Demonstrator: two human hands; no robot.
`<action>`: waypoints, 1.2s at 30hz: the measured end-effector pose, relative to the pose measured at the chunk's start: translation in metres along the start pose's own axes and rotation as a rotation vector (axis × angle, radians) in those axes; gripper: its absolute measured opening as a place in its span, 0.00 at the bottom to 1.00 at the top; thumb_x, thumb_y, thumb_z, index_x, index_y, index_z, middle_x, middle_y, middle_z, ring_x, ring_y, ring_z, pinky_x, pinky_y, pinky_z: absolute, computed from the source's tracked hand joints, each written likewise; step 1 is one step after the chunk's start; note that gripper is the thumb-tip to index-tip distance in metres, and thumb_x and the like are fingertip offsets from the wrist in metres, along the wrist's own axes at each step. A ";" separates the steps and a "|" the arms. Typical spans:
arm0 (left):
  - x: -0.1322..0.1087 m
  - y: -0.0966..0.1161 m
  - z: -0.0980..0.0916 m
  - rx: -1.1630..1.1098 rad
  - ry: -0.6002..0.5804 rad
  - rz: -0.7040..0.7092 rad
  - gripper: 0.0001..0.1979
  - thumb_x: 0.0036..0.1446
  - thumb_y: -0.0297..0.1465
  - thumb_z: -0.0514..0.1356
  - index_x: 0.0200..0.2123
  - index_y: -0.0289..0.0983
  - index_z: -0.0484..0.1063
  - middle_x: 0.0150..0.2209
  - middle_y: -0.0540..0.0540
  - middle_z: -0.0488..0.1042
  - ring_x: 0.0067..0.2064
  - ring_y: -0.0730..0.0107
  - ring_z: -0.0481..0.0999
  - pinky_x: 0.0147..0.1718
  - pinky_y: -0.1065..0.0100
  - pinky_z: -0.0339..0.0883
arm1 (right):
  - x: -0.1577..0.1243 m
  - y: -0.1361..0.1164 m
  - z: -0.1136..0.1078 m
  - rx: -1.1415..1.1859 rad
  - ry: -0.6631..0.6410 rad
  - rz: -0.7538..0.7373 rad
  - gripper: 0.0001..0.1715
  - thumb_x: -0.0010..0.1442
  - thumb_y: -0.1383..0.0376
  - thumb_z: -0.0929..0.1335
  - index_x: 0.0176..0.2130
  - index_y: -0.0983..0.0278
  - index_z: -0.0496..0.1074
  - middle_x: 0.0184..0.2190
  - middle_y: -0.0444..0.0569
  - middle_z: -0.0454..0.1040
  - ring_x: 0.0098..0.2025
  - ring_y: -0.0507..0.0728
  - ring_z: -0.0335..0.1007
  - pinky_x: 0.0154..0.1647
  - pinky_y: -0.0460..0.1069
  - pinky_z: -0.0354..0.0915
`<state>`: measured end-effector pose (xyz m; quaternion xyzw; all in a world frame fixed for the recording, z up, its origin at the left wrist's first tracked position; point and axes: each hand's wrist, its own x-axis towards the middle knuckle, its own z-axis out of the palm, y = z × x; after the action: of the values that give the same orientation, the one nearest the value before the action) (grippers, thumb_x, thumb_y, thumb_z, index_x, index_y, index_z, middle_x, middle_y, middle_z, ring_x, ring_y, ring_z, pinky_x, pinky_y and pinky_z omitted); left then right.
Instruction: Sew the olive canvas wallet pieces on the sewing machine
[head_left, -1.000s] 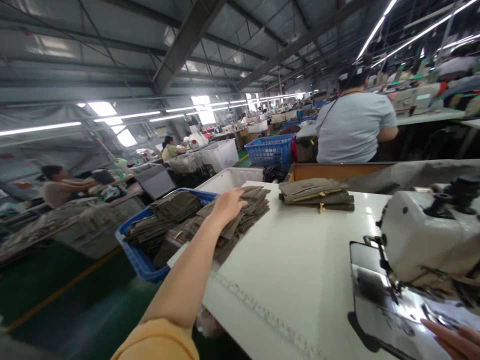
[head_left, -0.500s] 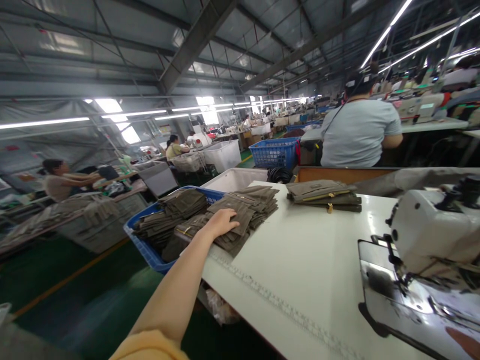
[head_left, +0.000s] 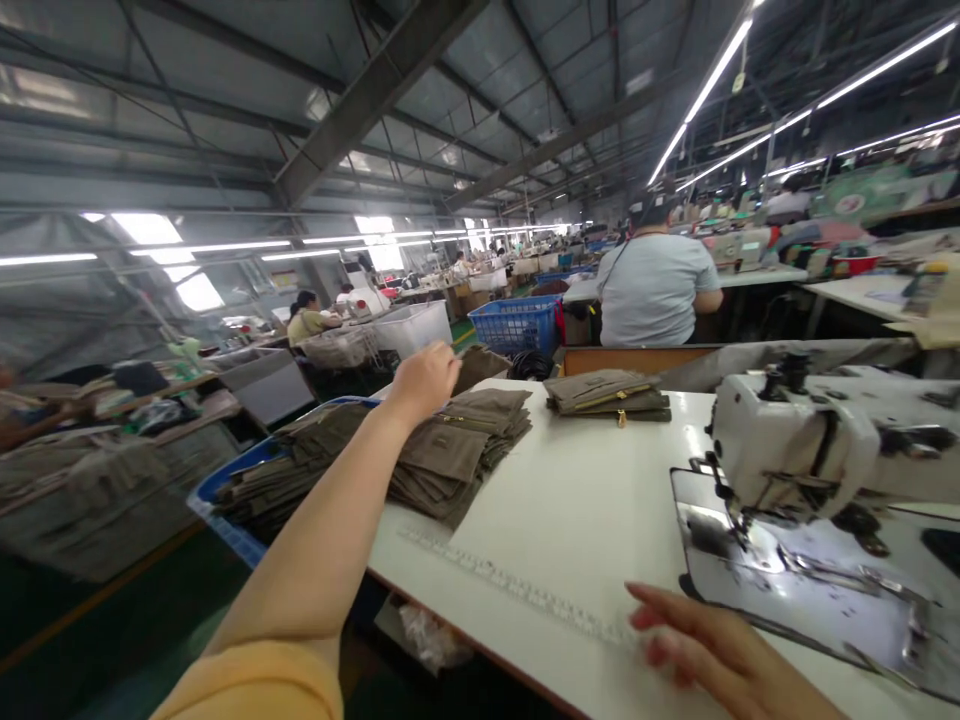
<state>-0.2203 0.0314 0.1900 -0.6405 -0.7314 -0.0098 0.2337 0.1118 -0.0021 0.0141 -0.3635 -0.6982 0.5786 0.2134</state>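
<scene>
My left hand (head_left: pixel 425 382) is closed on an olive-brown fabric piece (head_left: pixel 481 367), which shows beyond my fingers, above the stack. Just below it, a fanned stack of olive-brown fabric pieces (head_left: pixel 442 455) with zippers lies at the table's left edge. My right hand (head_left: pixel 701 645) hovers over the front of the white table (head_left: pixel 577 490), fingers apart and partly blurred, holding nothing. Close by it are a printed measuring scale (head_left: pixel 517 588) and the sewing machine (head_left: pixel 795 440) with its metal plate. A smaller pile of zippered pieces (head_left: pixel 607 394) rests on the table's far side.
A blue basket (head_left: pixel 225 520) filled with more olive-brown pieces stands against the table's left side. Another blue basket (head_left: pixel 517 325) is farther back. A co-worker in a light shirt (head_left: pixel 652 285) sits ahead, facing away. Grey cloth (head_left: pixel 795 352) lies behind the machine.
My left hand has risen from the stack and closed, lifting a fabric piece. My right hand has come into view at the lower right. The view has turned somewhat to the right.
</scene>
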 end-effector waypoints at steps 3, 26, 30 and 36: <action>-0.033 0.060 -0.031 -0.050 -0.029 0.306 0.10 0.58 0.31 0.51 0.30 0.33 0.68 0.32 0.45 0.71 0.36 0.66 0.70 0.35 0.68 0.63 | 0.023 -0.019 0.008 0.609 -0.107 0.098 0.44 0.48 0.38 0.61 0.54 0.63 0.62 0.51 0.57 0.65 0.50 0.63 0.64 0.44 0.56 0.65; -0.114 0.146 -0.008 -0.506 0.284 0.824 0.26 0.53 0.29 0.54 0.54 0.27 0.52 0.47 0.34 0.67 0.47 0.57 0.68 0.47 0.59 0.66 | -0.052 -0.064 -0.021 0.454 0.219 -0.210 0.16 0.49 0.57 0.70 0.36 0.64 0.72 0.33 0.47 0.73 0.34 0.55 0.69 0.37 0.49 0.66; -0.112 0.150 -0.011 -0.544 0.211 0.812 0.27 0.54 0.30 0.53 0.55 0.25 0.53 0.46 0.33 0.67 0.45 0.57 0.69 0.43 0.62 0.68 | -0.056 -0.067 -0.022 0.488 0.260 -0.271 0.13 0.52 0.58 0.69 0.36 0.63 0.73 0.28 0.46 0.72 0.30 0.52 0.67 0.31 0.46 0.65; -0.091 0.139 -0.022 -0.923 -0.460 0.737 0.19 0.56 0.25 0.52 0.52 0.36 0.62 0.44 0.46 0.71 0.43 0.67 0.71 0.43 0.72 0.64 | -0.059 -0.064 -0.042 -0.139 0.454 -0.409 0.08 0.48 0.63 0.71 0.33 0.60 0.75 0.44 0.49 0.65 0.49 0.57 0.59 0.50 0.50 0.57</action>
<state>-0.0754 -0.0355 0.1373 -0.8710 -0.4147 -0.1050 -0.2415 0.1633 -0.0235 0.0931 -0.3494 -0.7290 0.3788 0.4506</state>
